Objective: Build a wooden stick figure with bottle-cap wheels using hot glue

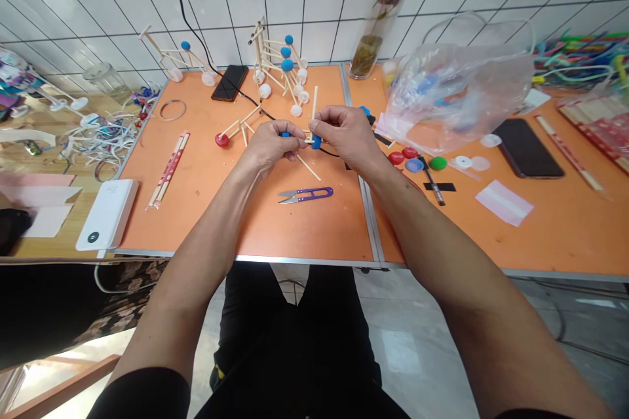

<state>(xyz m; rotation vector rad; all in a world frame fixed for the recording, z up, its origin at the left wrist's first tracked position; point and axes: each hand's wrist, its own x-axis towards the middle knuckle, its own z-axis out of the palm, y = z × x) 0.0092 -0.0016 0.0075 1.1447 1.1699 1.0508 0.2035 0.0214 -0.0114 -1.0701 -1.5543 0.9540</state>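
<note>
Both hands meet above the orange table. My right hand (344, 134) pinches a pale wooden stick (315, 97), which points up, with a blue bottle cap (317, 142) at its lower end. My left hand (280, 144) is closed in a pinch beside that cap, on part of a stick frame; its fingers hide most of the joint. Another blue bit (285, 135) shows at those fingers, and a thin stick (308, 167) slants down below them. Left of that hand are joined sticks with a red cap (223, 139); whether they connect to the held piece is hidden. Purple thread snips (307, 194) lie below.
Stick-and-cap models (280, 65) stand at the back near a phone (229, 83). Wrapped chopsticks (168, 170) and a white power bank (108, 215) are left. Right are loose caps (438, 162), a pen (431, 180), a plastic bag (457, 88), a second phone (528, 148) and a tall bottle (381, 19).
</note>
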